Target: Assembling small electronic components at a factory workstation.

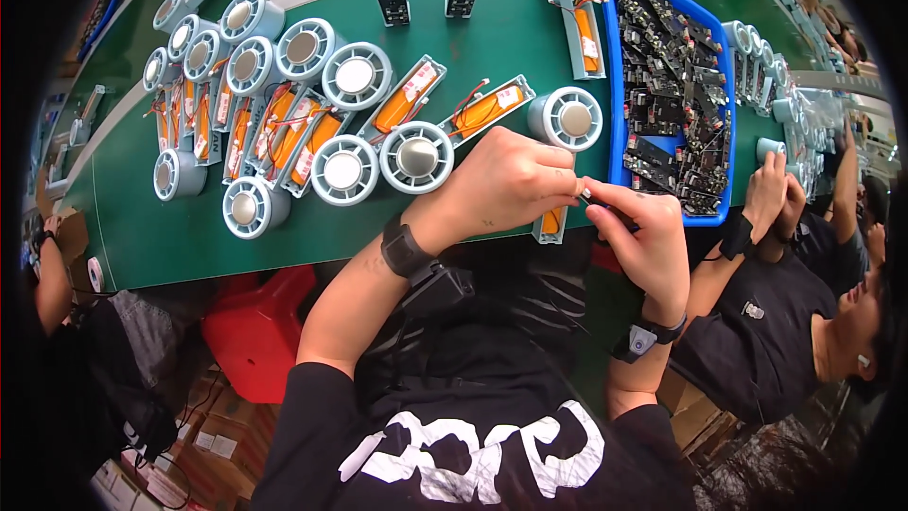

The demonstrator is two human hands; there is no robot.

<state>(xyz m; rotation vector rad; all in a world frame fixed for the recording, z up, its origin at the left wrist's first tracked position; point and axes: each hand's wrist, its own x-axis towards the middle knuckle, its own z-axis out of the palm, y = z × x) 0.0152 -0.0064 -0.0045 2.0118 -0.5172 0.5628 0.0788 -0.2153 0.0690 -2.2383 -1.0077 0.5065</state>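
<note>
While the green surface spreads before me, a red stool and cardboard boxes stand below its near edge, leftward, and a co-worker is along that edge, rightward. Pale-blue round-headed housings crowd the surface's left half; a blue tray of black circuit boards reaches toward the near edge on my right. Over that edge, my right hand narrows its fingers on a small dark piece; my left hand bunches against it, gripping or not I cannot tell, and blocks part of one housing.
</note>
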